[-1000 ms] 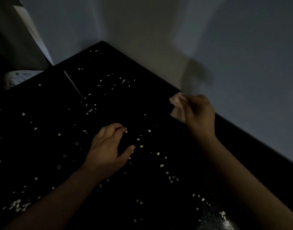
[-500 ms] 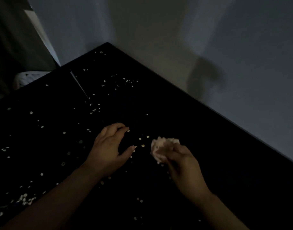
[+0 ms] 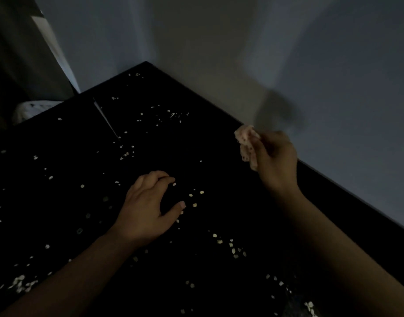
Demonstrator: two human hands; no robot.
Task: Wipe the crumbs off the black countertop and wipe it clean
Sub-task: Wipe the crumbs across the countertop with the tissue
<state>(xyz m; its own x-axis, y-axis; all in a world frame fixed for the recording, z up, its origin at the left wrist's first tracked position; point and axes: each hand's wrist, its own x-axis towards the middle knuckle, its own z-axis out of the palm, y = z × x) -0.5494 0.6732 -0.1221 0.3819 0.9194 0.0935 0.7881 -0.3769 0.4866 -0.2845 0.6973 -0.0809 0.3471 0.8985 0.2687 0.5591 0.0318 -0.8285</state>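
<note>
Our right hand (image 3: 274, 161) pinched a crumpled pale cloth (image 3: 245, 141) in curled fingers. It seemed lifted off the black countertop (image 3: 196, 145), at its back edge near the wall (image 3: 333, 76). Our left hand (image 3: 144, 211) rested on the surface, fingers arched and loosely cupped, holding nothing, with crumbs (image 3: 233, 248) scattered all around it. We judged that a fast sweep could flick crumbs over the edge or past the cupped hand, since the wad was small. The cloth was bunched, its longer run lying along our fingers and its free end pointing toward the wall.
</note>
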